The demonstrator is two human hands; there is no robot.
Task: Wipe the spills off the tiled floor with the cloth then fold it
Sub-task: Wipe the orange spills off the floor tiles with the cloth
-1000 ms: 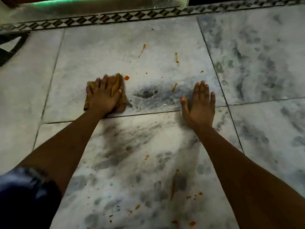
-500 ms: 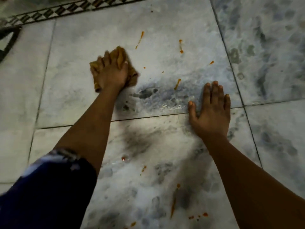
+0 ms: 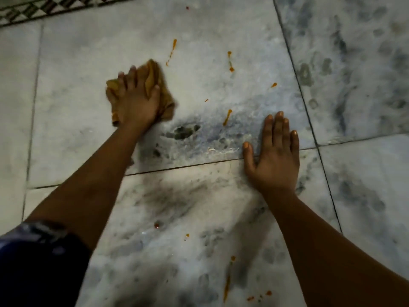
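Observation:
A bunched yellow-brown cloth (image 3: 165, 100) lies on the pale marble floor tile (image 3: 73, 111). My left hand (image 3: 135, 98) presses down on it, and a ridge of cloth stands up pinched between thumb and forefinger. My right hand (image 3: 274, 156) lies flat, fingers straight, across the tile joint to the right and holds nothing. Orange spill streaks sit beyond and right of the cloth: one long streak (image 3: 173, 48), another (image 3: 230, 60), a drop (image 3: 227, 117). More orange streaks (image 3: 226, 286) and a red spot (image 3: 157, 226) mark the near tile.
A dark patterned border strip (image 3: 33, 12) runs along the far left edge of the floor. Dark grout lines (image 3: 296, 69) divide the tiles. Grey smudges (image 3: 183, 131) mottle the marble between my hands. My dark sleeve (image 3: 37, 258) fills the lower left corner.
My left hand has slid the cloth away from me, from the tile joint up toward the orange streaks. My right hand has stayed flat in place. The view has tipped further down.

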